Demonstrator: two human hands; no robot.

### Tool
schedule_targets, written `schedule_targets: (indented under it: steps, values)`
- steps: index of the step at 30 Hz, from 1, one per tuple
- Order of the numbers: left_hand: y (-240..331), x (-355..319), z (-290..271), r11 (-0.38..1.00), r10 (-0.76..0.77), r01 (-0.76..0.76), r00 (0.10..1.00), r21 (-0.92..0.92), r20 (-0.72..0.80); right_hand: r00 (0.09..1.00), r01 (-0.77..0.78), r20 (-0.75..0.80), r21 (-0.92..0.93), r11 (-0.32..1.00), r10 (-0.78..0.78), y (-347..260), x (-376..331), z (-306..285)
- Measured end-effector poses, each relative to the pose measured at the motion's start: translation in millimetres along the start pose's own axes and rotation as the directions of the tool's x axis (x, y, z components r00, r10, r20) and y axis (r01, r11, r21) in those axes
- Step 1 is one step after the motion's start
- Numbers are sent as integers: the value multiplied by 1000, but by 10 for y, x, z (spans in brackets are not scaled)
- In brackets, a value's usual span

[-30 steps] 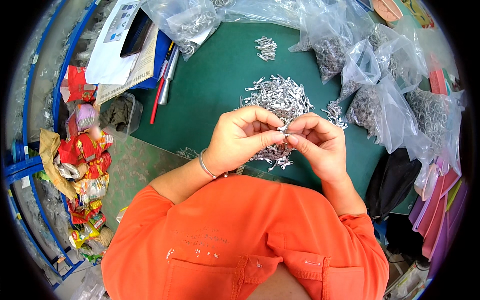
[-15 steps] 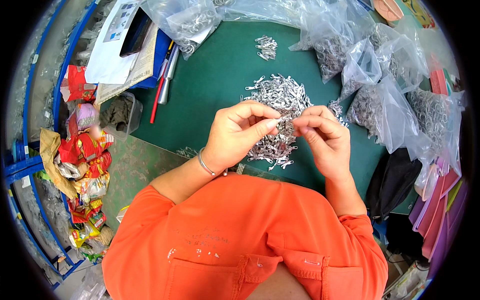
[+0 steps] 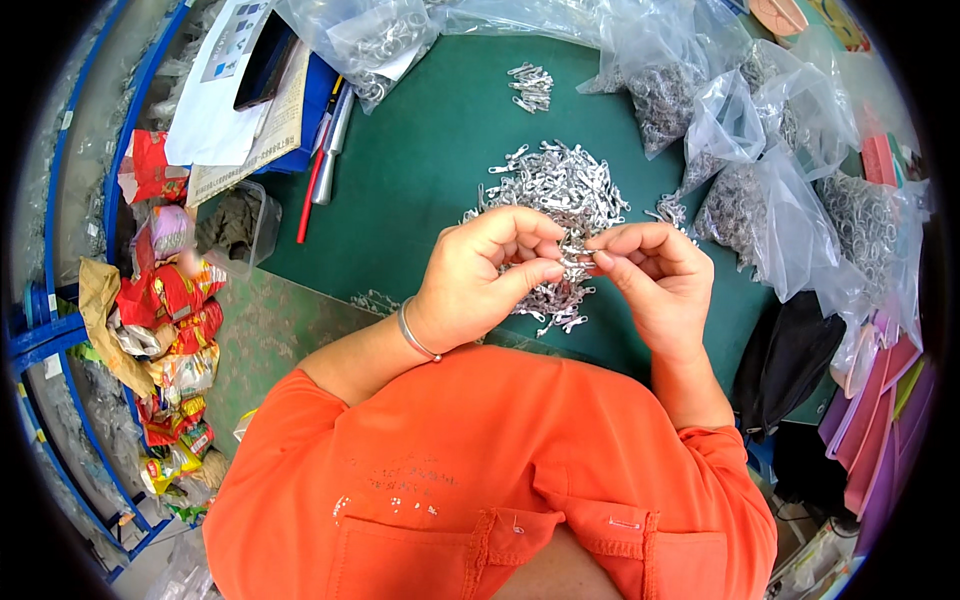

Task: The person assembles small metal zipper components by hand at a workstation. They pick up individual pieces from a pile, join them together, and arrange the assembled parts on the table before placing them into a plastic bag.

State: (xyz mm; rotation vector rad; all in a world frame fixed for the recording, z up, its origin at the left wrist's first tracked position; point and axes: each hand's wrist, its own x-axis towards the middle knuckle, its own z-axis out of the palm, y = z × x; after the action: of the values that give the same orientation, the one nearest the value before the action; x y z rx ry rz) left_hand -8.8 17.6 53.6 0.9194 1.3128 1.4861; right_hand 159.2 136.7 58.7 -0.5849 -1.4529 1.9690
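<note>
Two hands (image 3: 468, 268) over one large clasp heap (image 3: 556, 185)

The hands (image 3: 465, 272) (image 3: 672, 300) have drawn apart, the left's pinch seemingly loosened.

The head-worn fisheye looks down; table (image 3: 405, 190) near.

Pile of metal clasps (image 3: 558, 185): partly hidden from me behind left hand (image 3: 465, 268) and right hand (image 3: 665, 285). Metal piece (image 3: 585, 252) at right hand: form too small to tell. Ring-filled clear bag (image 3: 378, 42): cut off above.
</note>
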Motion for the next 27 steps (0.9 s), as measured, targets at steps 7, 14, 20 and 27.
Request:
schedule_targets:
  steps: [7, 14, 20, 27]
  values:
    - [22, -2, -22, 993, 64, -65, 998, 100, 18, 998, 22, 64, 59, 998, -26, 48, -5, -66]
    - [25, -1, -13, 984, 105, -105, 994, 144, 8, 996, 31, 81, 115, 993, -40, 70, -12, -48]
    - [15, 4, -12, 978, 123, -122, 992, 171, 1, 997, 5, 79, 154, 988, -17, 96, -17, -56]
    - [5, 19, -3, 973, 155, -150, 988, 174, -18, 997, -15, 71, 153, 988, 4, 84, -25, -39]
